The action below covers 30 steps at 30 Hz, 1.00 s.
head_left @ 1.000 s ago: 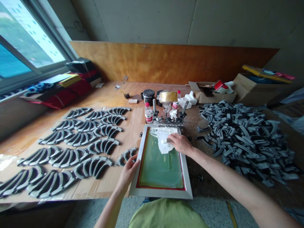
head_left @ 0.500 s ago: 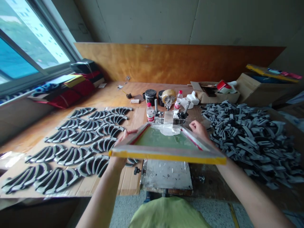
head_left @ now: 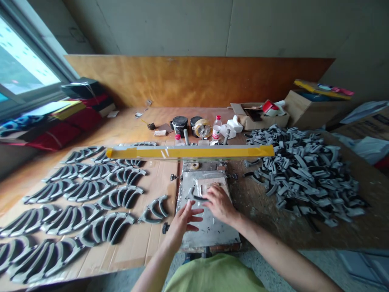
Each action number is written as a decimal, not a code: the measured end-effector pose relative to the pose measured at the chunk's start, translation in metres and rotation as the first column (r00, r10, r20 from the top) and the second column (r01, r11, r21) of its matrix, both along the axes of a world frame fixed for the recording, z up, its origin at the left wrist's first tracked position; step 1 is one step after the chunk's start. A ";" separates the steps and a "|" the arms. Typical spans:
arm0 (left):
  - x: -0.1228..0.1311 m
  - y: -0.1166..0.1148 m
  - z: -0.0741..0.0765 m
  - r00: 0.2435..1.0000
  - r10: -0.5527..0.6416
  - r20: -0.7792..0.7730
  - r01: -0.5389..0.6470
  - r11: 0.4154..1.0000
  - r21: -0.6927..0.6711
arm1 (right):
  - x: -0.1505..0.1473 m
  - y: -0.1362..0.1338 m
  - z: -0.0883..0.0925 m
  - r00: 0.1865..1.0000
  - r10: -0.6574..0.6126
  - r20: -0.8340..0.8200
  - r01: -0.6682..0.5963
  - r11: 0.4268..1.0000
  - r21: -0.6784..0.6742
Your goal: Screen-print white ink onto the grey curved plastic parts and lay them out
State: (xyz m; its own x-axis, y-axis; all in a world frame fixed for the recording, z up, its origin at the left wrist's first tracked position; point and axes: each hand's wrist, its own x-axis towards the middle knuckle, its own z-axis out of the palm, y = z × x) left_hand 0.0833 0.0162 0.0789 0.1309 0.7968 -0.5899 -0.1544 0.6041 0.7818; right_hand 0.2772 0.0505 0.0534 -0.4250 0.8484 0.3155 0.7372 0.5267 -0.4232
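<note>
Here, wooden workbench under plywood backboard, window off to the left.
Both hands, left hand open flat, right hand fingertips on small dark part, lying crosswise on metal plate below raised yellow-edged screen frame.

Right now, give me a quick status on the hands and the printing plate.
Left hand and right hand open, both flat on the metal plate. Screen frame tipped up behind them. Grey curved part lies beside the plate, not touching.

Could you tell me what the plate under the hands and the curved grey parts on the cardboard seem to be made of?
The plate looks like bare metal: dull silver sheen with scuffs and smears. The curved grey parts look like moulded plastic or rubber: matte, uniform grey, identical ribbed shapes. Which of the two is unclear.
</note>
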 end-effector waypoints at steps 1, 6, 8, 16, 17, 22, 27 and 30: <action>0.007 -0.009 -0.010 0.998 0.054 0.015 -0.053 0.998 -0.021 | -0.011 -0.010 0.002 0.999 0.039 0.015 -0.040 0.998 0.047; 0.016 -0.023 -0.013 0.973 0.227 -0.032 -0.225 0.972 0.063 | -0.029 -0.038 0.008 0.993 0.122 -0.004 -0.120 0.982 0.146; 0.015 -0.022 0.000 0.979 0.193 -0.069 -0.184 0.976 0.112 | -0.017 -0.040 0.014 0.977 0.189 -0.096 -0.174 0.973 0.153; 0.034 -0.021 0.050 0.992 0.044 -0.116 -0.019 0.977 0.213 | 0.061 -0.017 0.019 0.919 -0.014 -0.394 -0.006 0.999 -0.048; 0.037 -0.021 0.053 0.993 0.038 -0.116 -0.012 0.977 0.212 | 0.071 -0.011 0.015 0.909 -0.083 -0.409 0.052 0.995 -0.087; 0.050 -0.022 0.060 0.993 0.034 -0.112 -0.011 0.979 0.205 | 0.124 0.023 -0.012 0.821 -0.345 -0.455 0.257 0.935 -0.246; 0.057 -0.021 0.044 0.988 0.106 -0.110 -0.088 0.984 0.153 | 0.168 0.076 -0.040 0.787 -0.431 -0.440 0.313 0.895 -0.317; 0.056 -0.019 0.021 0.980 0.153 -0.130 -0.143 0.986 0.083 | 0.185 0.122 -0.056 0.810 -0.436 -0.392 0.339 0.894 -0.294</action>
State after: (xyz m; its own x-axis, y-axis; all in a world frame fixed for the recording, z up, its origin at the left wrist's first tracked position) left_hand 0.1391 -0.0027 0.1001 -0.0684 0.8428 -0.5339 -0.1276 0.5234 0.8425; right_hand 0.4621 0.1728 -0.0026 0.0946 0.9769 0.1919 0.5728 0.1043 -0.8130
